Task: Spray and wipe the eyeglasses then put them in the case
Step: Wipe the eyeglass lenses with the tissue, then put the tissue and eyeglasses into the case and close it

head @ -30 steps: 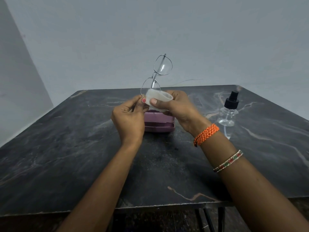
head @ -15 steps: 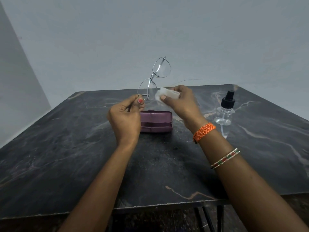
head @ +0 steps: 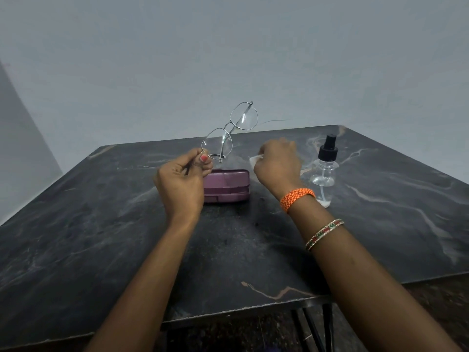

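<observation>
Thin metal-framed eyeglasses (head: 229,133) stand tilted in the air, pinched at one end of the frame by my left hand (head: 181,180). Beneath them a purple case (head: 227,185) lies closed on the dark marble table (head: 101,224). My right hand (head: 278,165) is low over the table to the right of the case, fingers curled on a white wiping cloth (head: 254,159), of which only a corner shows. A clear spray bottle (head: 324,171) with a black nozzle stands just right of that hand.
A pale wall rises behind the table's far edge. The table's front edge runs below my forearms, with dark metal legs (head: 319,326) under it at the right.
My right hand took the cloth off the lens and moved right and down toward the table beside the case. My left hand kept the glasses raised, shifting them slightly.
</observation>
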